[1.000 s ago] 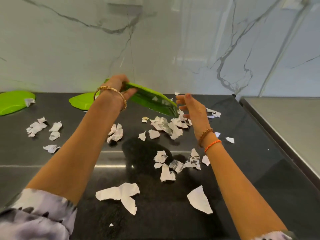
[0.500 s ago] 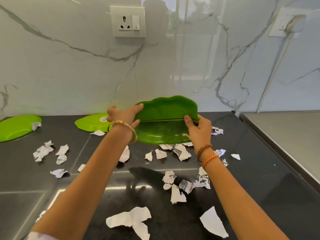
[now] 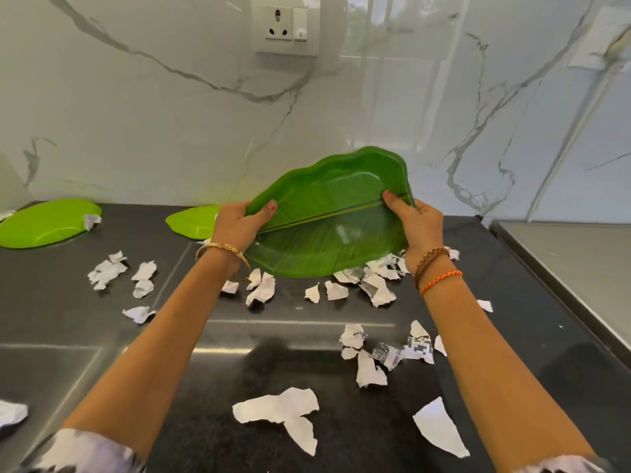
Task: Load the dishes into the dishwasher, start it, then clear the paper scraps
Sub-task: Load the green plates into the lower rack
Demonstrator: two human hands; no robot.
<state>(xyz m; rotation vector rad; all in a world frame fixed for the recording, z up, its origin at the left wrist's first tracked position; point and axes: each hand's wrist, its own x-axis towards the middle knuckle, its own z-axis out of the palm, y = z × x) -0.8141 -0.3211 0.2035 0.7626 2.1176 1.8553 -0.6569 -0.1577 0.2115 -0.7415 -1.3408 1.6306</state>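
- Above the dark stone countertop (image 3: 102, 336), a person holds a dark green leaf-shaped plate (image 3: 327, 230) with both hands, lifted clear of the surface and tilted so its ribbed inner face turns toward the camera.
- The left hand (image 3: 239, 223) grips the plate's left end, thumb lying across the inner face and the other fingers curled behind the rim; a gold bangle (image 3: 222, 249) sits on that wrist.
- The right hand (image 3: 416, 223) grips the right end the same way, thumb on the central rib and fingers wrapped behind the edge; brown and orange thread bracelets (image 3: 438, 271) circle that wrist.
- Torn paper scraps (image 3: 368, 285) lie scattered over the countertop: a cluster just under the plate's lower edge, another group (image 3: 116, 271) to the left, printed pieces (image 3: 392, 349) nearer the camera, and two large white pieces (image 3: 283, 411) closest of all.
- Two lighter lime-green leaf plates rest flat at the back of the counter: one (image 3: 47, 223) at far left with a paper scrap on its right end, the other (image 3: 194, 221) partly hidden behind the left hand.
- A white wall socket with a switch (image 3: 286, 24) is set in the marble-patterned backsplash (image 3: 136, 114).
- A grey steel surface (image 3: 580, 261) adjoins the countertop on the right.
- Patterned sleeves (image 3: 82, 452) show at the bottom edge.
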